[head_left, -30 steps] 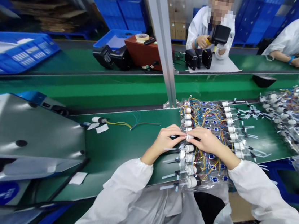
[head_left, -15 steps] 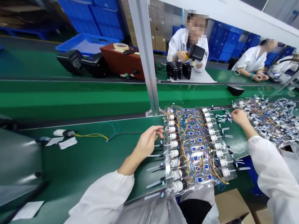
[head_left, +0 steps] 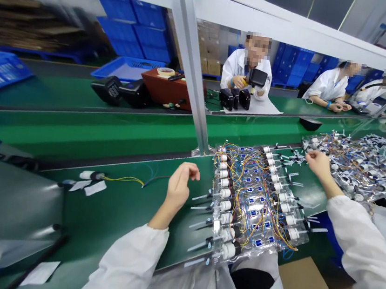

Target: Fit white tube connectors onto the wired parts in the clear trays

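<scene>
A clear plastic tray (head_left: pixel 250 252) lies on the green bench, holding rows of small white-and-black cylindrical parts (head_left: pixel 225 205) with coloured wires and small blue boards. White strips stick out on both sides. Left of the tray, my left hand (head_left: pixel 180 185) hovers with loosely bent fingers and nothing visible in it. My right hand (head_left: pixel 320 165) is at the far right of the tray, thumb and fingertips drawn together beside a small pile of white-and-black pieces (head_left: pixel 296 157). Whatever it pinches is too small to make out.
A heap of similar wired parts (head_left: pixel 360 160) covers the bench to the right. One wired cylinder (head_left: pixel 92 175) lies at left. A metal post (head_left: pixel 191 69) rises behind the tray. Co-workers (head_left: pixel 246 69) sit across the bench. An open cardboard box (head_left: pixel 303 280) stands below.
My left hand has drawn back left, away from the tray's edge, its fingers bending more. My right hand stays by the small pile. The whole view has shifted slightly.
</scene>
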Motion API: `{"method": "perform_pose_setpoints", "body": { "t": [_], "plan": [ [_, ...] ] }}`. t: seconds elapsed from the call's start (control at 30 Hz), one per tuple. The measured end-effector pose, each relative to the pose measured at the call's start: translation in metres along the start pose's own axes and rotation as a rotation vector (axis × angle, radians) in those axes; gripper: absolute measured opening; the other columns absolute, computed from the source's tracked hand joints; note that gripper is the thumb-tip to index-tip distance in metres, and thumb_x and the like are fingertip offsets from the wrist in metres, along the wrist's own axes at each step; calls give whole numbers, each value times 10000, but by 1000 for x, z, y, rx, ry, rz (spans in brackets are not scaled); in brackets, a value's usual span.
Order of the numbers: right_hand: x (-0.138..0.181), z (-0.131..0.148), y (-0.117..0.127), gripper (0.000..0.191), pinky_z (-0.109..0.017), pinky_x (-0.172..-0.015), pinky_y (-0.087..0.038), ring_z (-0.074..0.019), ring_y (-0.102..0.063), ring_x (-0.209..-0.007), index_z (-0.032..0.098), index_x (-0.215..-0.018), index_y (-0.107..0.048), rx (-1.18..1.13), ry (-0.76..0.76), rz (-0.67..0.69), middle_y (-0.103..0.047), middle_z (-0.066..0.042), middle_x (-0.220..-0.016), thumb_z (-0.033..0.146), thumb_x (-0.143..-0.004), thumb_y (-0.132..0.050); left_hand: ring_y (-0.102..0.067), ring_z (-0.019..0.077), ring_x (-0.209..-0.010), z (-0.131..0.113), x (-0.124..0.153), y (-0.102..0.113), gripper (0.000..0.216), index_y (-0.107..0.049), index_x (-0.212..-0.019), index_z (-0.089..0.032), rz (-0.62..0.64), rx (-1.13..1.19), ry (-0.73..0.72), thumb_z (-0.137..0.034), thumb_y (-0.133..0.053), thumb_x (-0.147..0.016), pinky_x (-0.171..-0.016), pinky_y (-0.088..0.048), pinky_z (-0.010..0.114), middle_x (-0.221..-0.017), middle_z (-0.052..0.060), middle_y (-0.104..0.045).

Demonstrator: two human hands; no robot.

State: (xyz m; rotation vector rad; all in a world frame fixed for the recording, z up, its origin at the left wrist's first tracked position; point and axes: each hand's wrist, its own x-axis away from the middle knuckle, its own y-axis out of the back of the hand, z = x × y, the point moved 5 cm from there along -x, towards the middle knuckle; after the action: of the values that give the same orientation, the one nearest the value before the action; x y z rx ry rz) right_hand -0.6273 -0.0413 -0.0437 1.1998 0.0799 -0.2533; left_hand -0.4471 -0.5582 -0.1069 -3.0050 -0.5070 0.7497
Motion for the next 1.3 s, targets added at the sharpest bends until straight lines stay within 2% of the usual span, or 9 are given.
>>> {"method": "perform_pose_setpoints", "body": {
  "t": [0.1,0.3,0.47,0.57,0.63,0.73,0.83,1.1,1.3],
  "plan": [
    [30,49,29,302,-280,-624,-507,-176,-650,-623,129,-998,-743,-294,195,173,-742,-76,-750,373,-924,-581,-645,111,-714,-30,-8,-9,316,-578,-1207,-218,50,41,-47,-319,-694,-931,-645,-506,261,-1102,59,-640],
    [132,209,50,117,-276,-578,-477,-151,-637,-578,208,-763,-749,-262,778,444,-712,-12,-659,270,-828,-673,-703,142,-783,-112,-24,-69,876,-465,-1517,-272,577,-208,-143,-286,-889,-751,-637,-523,256,-1413,151,-616],
    [185,291,25,115,-273,-596,-443,-129,-624,-574,195,-756,-756,-303,967,476,-709,3,-652,140,-818,-675,-675,139,-689,-112,-30,-81,146,-797,-1003,-193,898,-309,-177,-260,-768,-876,-671,-504,244,-876,31,-774],
    [186,302,3,138,-265,-631,-449,-128,-636,-621,184,-822,-755,-405,909,451,-730,-10,-715,237,-919,-672,-644,134,-640,-70,-26,-63,196,-795,-817,-161,806,-275,-19,-298,-707,-926,-606,-459,227,-727,32,-744],
    [181,298,-18,225,-272,-671,-462,-138,-638,-661,172,-845,-741,-409,885,433,-726,-26,-745,309,-984,-630,-612,119,-592,-37,-21,-47,253,-804,-875,-145,600,-179,123,-373,-708,-926,-562,-450,229,-809,61,-763],
    [180,287,-62,217,-323,-806,-496,-188,-648,-825,155,-888,-733,-305,1014,432,-718,-74,-858,225,-1013,-569,-542,83,-501,8,-8,-29,315,-801,-948,-124,306,-38,283,-427,-754,-876,-485,-399,228,-896,89,-766],
    [183,273,-100,261,-401,-954,-504,-241,-612,-1043,170,-1091,-735,-248,1152,403,-694,-121,-1047,84,-987,-511,-577,100,-548,35,4,-25,355,-802,-1006,-121,199,47,413,-397,-843,-786,-550,-440,230,-844,94,-780],
    [181,263,-111,143,-468,-967,-510,-283,-546,-1028,174,-1104,-658,-203,1222,339,-664,-116,-1021,168,-988,-575,-516,80,-558,47,5,-30,399,-808,-962,-131,24,158,477,-407,-912,-693,-543,-376,217,-732,34,-737],
    [182,258,-104,218,-459,-935,-533,-278,-637,-1057,190,-1245,-554,-391,1030,257,-659,-141,-1158,223,-1033,-514,-538,71,-572,44,9,-48,355,-740,-843,-123,46,207,481,-381,-923,-682,-565,-425,213,-852,57,-768]
  ]
}}
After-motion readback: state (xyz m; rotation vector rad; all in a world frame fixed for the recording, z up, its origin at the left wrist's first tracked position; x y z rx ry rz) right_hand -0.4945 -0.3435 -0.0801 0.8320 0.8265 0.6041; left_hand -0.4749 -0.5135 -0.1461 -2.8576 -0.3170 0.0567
